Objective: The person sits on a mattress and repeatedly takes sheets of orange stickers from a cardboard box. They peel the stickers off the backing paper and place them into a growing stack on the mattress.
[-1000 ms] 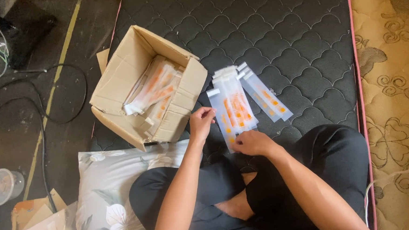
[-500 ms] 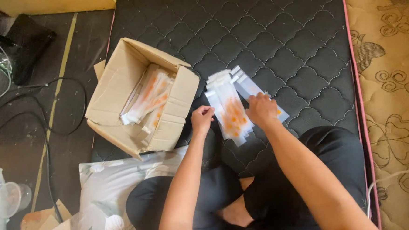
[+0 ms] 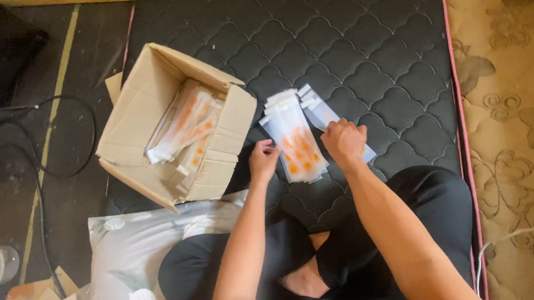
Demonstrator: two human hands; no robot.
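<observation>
A: Now, where's the stack of clear packets (image 3: 296, 143)?
B: On the mattress (image 3: 359, 48), near its front edge, beside the cardboard box (image 3: 156, 119). Left hand (image 3: 263, 162) touches it, fingers loose; right hand (image 3: 343, 141) pinches a side packet. Best square edges gently.

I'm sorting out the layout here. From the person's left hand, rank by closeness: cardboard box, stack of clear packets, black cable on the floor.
From the left hand:
1. Stack of clear packets, touching it on its right.
2. Cardboard box, just to its left.
3. Black cable, far left on the floor.
</observation>
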